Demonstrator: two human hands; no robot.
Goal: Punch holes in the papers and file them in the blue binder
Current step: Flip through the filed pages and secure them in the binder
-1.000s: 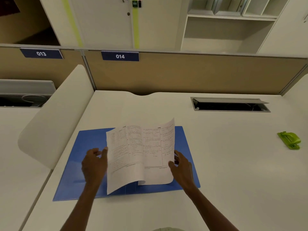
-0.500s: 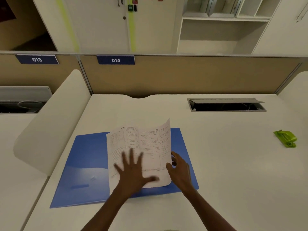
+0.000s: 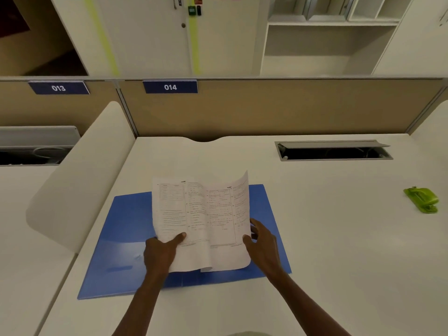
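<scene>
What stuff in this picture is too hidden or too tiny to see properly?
- Print on the papers: head view, too small and blurred to read.
- Holes in the papers: none can be made out.
- Middle of the blue binder: covered by the papers, so any rings are hidden.
- Left hand and right hand fingers: partly behind the papers.
- Inside the desk slot: too dark.

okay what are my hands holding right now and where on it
Both hold the printed papers over the open blue binder. The left hand pinches the lower left corner, thumb on top; the right hand grips the lower right edge.
</scene>
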